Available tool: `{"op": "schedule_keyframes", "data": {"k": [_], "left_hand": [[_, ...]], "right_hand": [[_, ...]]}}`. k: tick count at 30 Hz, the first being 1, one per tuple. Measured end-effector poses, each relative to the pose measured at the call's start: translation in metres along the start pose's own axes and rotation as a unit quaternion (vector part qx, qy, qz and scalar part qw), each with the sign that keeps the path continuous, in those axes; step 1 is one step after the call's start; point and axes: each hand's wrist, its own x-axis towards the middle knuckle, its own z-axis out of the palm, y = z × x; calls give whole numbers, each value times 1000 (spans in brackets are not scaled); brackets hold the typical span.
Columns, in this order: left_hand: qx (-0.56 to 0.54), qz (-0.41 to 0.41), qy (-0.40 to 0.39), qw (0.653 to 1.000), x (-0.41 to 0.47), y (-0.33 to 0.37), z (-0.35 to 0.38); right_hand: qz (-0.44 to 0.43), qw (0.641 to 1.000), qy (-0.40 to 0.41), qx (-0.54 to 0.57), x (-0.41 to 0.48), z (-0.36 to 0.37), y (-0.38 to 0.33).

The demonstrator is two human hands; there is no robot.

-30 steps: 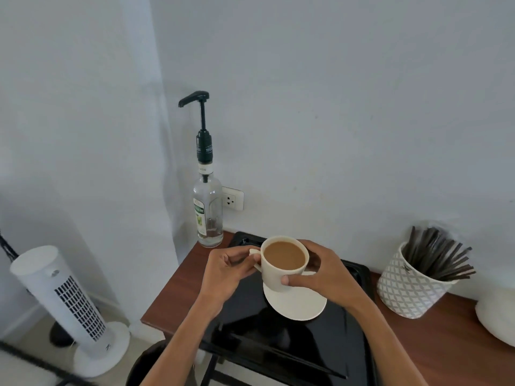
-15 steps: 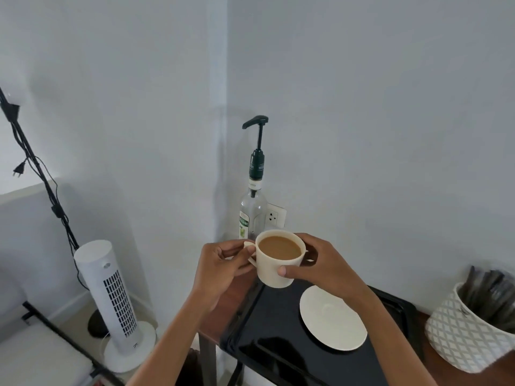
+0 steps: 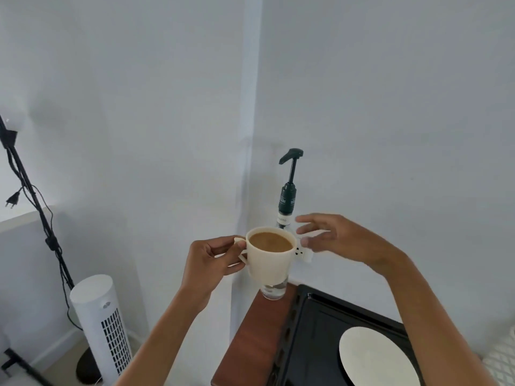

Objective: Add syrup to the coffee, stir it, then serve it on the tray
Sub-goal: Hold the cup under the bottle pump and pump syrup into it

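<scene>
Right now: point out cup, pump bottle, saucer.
cup (image 3: 269,264), head view, front of its wall under the rim.
pump bottle (image 3: 287,201), head view, dark green collar below the pump stem.
saucer (image 3: 376,358), head view, middle of its face.

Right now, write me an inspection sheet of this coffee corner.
Surface: brown wooden table carrying a black tray.
Job's things: coffee cup held in the air in front of the syrup pump bottle; white saucer on the tray, bare.
Clutter: patterned white pot at the right edge.
Hands: left hand pinches the cup's handle; right hand open, off the cup, near the pump.
Cables: black cords and a loose plug on a stand.
Surroundings: white tower fan, wall socket.
</scene>
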Motion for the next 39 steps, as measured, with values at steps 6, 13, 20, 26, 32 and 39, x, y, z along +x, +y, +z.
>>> {"op": "schedule_keyframes", "data": {"k": [6, 13, 20, 26, 32, 39], "left_hand": [[-21, 2, -2, 1000, 33, 11, -14], [-34, 3, -21, 999, 67, 25, -16], [-24, 16, -38, 999, 90, 37, -6], [-29, 19, -56, 998, 102, 49, 1], [-30, 26, -57, 998, 110, 58, 6], [-25, 29, -52, 998, 121, 68, 9]], "right_hand": [[-42, 975, 217, -28, 53, -52, -63], [-12, 970, 208, -125, 115, -49, -103], [69, 987, 91, -111, 147, -46, -112], [97, 986, 79, -106, 159, -42, -106], [100, 986, 82, -101, 165, -44, -98], [65, 988, 99, -104, 171, -46, -91]]}}
